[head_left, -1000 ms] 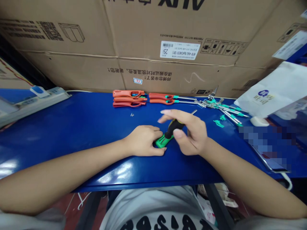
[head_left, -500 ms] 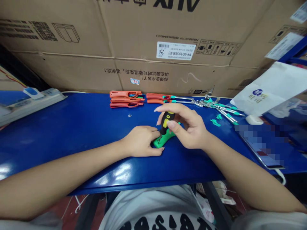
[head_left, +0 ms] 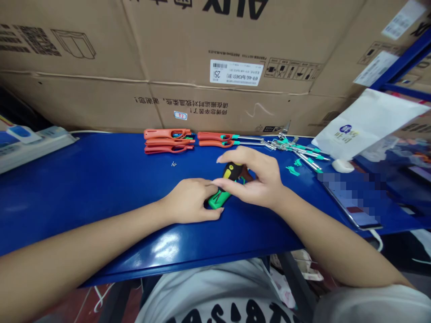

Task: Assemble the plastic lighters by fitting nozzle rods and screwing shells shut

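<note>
My left hand (head_left: 186, 200) lies on the table, thumb and fingers closed around the near end of a green plastic lighter casing (head_left: 216, 201). Over that casing, my right hand (head_left: 261, 177) holds a short screwdriver (head_left: 232, 171) with a black and yellow handle. Its shaft points down at the casing's near end; the tip's contact with a screw is too small to make out. The right thumb reaches across the handle toward the left hand. Part of the casing is hidden beneath the right hand.
Orange-red lighter casings (head_left: 168, 141) lie stacked at the back. Right of them are lighters with metal tubes (head_left: 249, 139) and loose tube parts (head_left: 308, 159). Small screws (head_left: 173, 164) sit nearer. A phone (head_left: 353, 202), a white bag (head_left: 367, 121) and a power strip (head_left: 40, 148) flank the workspace.
The screwdriver handle has turned and leans more to the right in my right hand, whose thumb has slid left across it. My left hand keeps its hold. The head view has shifted slightly right.
</note>
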The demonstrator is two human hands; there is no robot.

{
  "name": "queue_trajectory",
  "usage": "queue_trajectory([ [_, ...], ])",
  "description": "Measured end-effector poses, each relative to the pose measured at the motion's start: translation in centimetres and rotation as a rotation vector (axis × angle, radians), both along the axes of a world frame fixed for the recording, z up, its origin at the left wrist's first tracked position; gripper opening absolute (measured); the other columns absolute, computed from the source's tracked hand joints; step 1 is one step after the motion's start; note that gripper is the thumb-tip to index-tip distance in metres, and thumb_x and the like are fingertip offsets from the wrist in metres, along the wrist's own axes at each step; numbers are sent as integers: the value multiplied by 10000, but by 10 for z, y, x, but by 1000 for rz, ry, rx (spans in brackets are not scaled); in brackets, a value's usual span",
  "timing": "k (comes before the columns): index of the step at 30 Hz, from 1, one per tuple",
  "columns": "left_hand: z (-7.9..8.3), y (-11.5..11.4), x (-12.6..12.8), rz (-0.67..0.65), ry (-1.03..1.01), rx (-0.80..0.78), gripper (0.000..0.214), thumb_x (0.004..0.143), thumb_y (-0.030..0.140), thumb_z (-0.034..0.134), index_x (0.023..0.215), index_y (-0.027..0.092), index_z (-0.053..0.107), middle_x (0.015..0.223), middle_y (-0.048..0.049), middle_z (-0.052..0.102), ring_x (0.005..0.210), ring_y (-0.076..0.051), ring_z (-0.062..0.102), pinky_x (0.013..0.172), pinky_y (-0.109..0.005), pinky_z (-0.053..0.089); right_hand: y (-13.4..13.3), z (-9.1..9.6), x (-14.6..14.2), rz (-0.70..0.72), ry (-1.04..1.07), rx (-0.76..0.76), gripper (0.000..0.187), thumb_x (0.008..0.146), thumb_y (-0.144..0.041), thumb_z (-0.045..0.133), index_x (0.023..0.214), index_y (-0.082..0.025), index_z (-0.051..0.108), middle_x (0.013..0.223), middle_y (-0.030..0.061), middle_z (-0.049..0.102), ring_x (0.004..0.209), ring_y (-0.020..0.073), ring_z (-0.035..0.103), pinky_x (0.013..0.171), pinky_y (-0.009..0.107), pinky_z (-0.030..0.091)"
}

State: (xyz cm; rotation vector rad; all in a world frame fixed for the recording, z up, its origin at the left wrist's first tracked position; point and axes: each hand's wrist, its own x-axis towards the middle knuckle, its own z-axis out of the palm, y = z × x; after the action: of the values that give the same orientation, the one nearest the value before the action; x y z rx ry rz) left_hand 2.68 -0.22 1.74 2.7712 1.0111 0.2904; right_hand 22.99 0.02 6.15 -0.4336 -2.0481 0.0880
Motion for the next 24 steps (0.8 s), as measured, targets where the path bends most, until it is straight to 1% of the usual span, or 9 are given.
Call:
queue_trajectory([
  [2, 0, 0, 0, -4, -8, 6, 265, 859, 458, 649, 792, 203, 631, 745, -2, 651, 679, -189, 614, 606, -290, 396, 0, 2, 2, 10, -71, 46, 296, 987, -354, 637, 1234, -192, 649, 930, 33, 748, 760, 142, 696, 712, 252, 570],
  [6, -1, 0, -1, -6, 0, 47, 270, 867, 454, 643, 774, 201, 622, 751, -10, 657, 694, -195, 627, 601, -287, 390, -3, 7, 2, 223, -151, -223, 381, 1080, -242, 383, 1428, -153, 510, 1245, 103, 707, 976, 142, 718, 804, 260, 584],
  [8, -2, 0, -1, -3, -4, 46, 249, 861, 435, 644, 774, 202, 623, 731, -2, 647, 671, -185, 619, 587, -281, 381, -5, 7, 1, 221, -111, -250, 320, 1060, -263, 472, 1350, -170, 569, 1206, 88, 722, 894, 129, 721, 739, 240, 585],
  [12, -2, 0, -1, -1, -40, 46, 234, 853, 429, 639, 806, 200, 637, 747, -2, 654, 686, -184, 631, 608, -279, 406, -8, 7, -1, 33, -84, -30, 272, 950, -346, 704, 1171, -192, 671, 944, 33, 760, 803, 144, 715, 747, 253, 586],
  [14, -1, 0, 0, -9, -39, 36, 236, 856, 433, 640, 817, 200, 645, 771, -6, 668, 700, -189, 635, 614, -282, 413, -9, 9, -1, 22, -120, -31, 298, 993, -318, 631, 1255, -176, 646, 1023, 61, 762, 926, 166, 724, 806, 274, 588],
  [16, 0, 0, 0, -16, -26, 24, 237, 864, 431, 641, 805, 201, 644, 769, -8, 670, 695, -191, 631, 613, -285, 410, -9, 11, 0, 95, -139, -162, 364, 1040, -242, 507, 1390, -157, 562, 1188, 100, 733, 1060, 173, 705, 838, 281, 590],
  [18, 1, 0, 0, -14, -10, 17, 258, 868, 438, 644, 769, 200, 632, 735, -8, 654, 675, -191, 621, 608, -287, 404, -8, 10, 0, 159, -109, -262, 393, 1049, -209, 462, 1434, -159, 525, 1211, 104, 719, 1053, 162, 700, 826, 279, 596],
  [20, 1, 0, 0, -7, 3, 9, 274, 867, 447, 646, 753, 199, 623, 698, -3, 632, 650, -186, 607, 598, -285, 398, -5, 6, 0, 142, -68, -205, 347, 1039, -240, 515, 1375, -185, 583, 1085, 71, 738, 932, 151, 705, 792, 282, 598],
  [24, 0, 0, 0, 13, -13, 25, 250, 853, 449, 654, 798, 205, 639, 716, 3, 645, 670, -187, 618, 621, -282, 420, 0, -1, 1, -5, -25, 122, 315, 955, -365, 697, 1221, -199, 675, 831, 14, 718, 740, 145, 673, 696, 263, 575],
])
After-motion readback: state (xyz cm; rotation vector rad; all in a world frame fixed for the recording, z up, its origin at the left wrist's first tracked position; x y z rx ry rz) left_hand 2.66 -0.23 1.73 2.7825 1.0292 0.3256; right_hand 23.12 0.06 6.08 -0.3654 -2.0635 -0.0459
